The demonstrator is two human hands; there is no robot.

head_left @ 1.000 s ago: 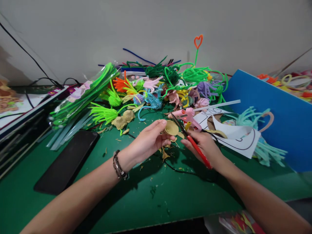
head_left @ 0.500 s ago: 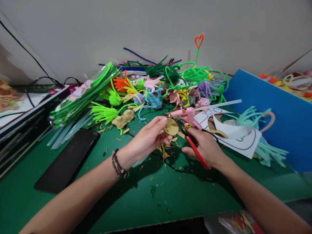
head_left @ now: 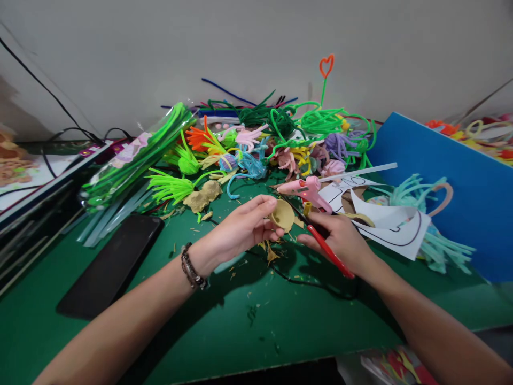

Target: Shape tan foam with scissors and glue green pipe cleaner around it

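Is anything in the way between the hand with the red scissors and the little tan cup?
Just the red scissors in the right hand, and a small yellow piece by its fingers. Nothing else visible stands between that hand and the tan cup in the left hand.

On our table (head_left: 236, 339) we see the phone (head_left: 110, 267) at left, the pipe-cleaner pile (head_left: 280, 123) behind, the glue gun (head_left: 311, 193) before it, the paper (head_left: 404, 235) to the gun's right.

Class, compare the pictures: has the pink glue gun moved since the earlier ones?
No. The glue gun lies in the same place, beside the left end of the white paper.
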